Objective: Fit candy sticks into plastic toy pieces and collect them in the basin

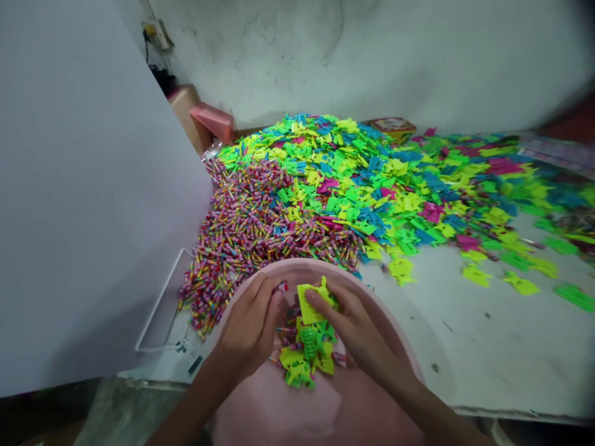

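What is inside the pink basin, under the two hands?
The pink basin holds a small heap of neon green plastic pieces mixed with a few striped sticks. The left hand and right hand cover its upper part, so what lies directly beneath them cannot be seen.

Nothing I can read, small white paper label (188, 358) with dark print too blurred, red-and-yellow cardboard box (393, 129) with tiny unreadable printing

The head-worn camera looks forward and down, close above a pink basin (302, 267).
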Demonstrator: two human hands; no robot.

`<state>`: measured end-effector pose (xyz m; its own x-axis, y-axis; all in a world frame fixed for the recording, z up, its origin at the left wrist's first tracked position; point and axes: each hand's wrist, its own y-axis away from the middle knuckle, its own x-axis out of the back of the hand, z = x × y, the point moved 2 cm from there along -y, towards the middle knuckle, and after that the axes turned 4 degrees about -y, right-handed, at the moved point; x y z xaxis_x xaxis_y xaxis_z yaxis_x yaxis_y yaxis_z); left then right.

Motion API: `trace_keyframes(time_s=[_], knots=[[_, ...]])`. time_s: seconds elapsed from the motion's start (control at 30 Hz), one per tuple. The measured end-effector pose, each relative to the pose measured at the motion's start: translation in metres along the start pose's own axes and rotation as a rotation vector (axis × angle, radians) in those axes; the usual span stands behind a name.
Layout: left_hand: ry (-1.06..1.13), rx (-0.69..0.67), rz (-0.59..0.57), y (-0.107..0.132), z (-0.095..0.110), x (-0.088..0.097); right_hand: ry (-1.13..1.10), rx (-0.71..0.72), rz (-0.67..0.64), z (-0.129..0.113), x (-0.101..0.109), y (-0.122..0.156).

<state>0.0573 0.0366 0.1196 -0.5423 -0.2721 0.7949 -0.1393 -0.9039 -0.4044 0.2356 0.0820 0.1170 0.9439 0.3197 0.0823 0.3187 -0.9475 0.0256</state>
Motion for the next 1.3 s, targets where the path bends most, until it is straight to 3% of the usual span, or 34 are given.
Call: trace_keyframes(time_s=[0.13, 0.27, 0.47, 0.7, 0.9, 1.13, 1.3], knots=[[0.16, 0.05, -0.073, -0.005, 0.001, 0.004, 0.001, 0.003, -0.071, 0.006, -0.002, 0.005], [0.157, 0.034, -0.071, -0.002, -0.001, 0.0, 0.02, -0.003, -0.087, 0.009, -0.002, 0.007], [-0.157, -0.268, 0.031, -0.002, 0.0, -0.003, -0.006, -0.007, -0.044, 0.002, -0.003, 0.008], [-0.309, -0.374, 0.105, 0.007, -0.002, -0.004, -0.079, -0.044, -0.024, 0.0, -0.008, 0.012], [-0.343, -0.369, 0.055, 0.011, -0.004, -0.008, -0.156, -0.117, -0.004, 0.007, -0.014, 0.011], [-0.377, -0.304, 0.042, -0.01, 0.003, -0.008, -0.139, -0.067, 0.017, 0.011, -0.016, -0.004], [-0.31, -0.294, 0.05, -0.028, -0.015, -0.014, -0.124, -0.047, -0.007, 0.013, -0.015, -0.024]])
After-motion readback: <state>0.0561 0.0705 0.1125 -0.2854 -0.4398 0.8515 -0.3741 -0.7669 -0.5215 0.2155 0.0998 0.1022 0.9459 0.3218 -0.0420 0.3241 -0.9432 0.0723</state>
